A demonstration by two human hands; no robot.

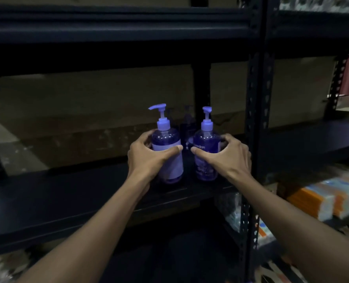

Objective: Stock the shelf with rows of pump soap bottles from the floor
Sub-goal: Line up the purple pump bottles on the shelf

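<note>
Here the left hand [147, 158] and right hand [228, 155], fingers wrapped round two purple pump bottles [167, 152] mid-frame, set them on the dark shelf [67, 201]; next likely calls for letting go once they stand

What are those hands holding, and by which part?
The left hand grips the left bottle round its body; the right hand grips the right bottle likewise, thumbs across the fronts.
</note>
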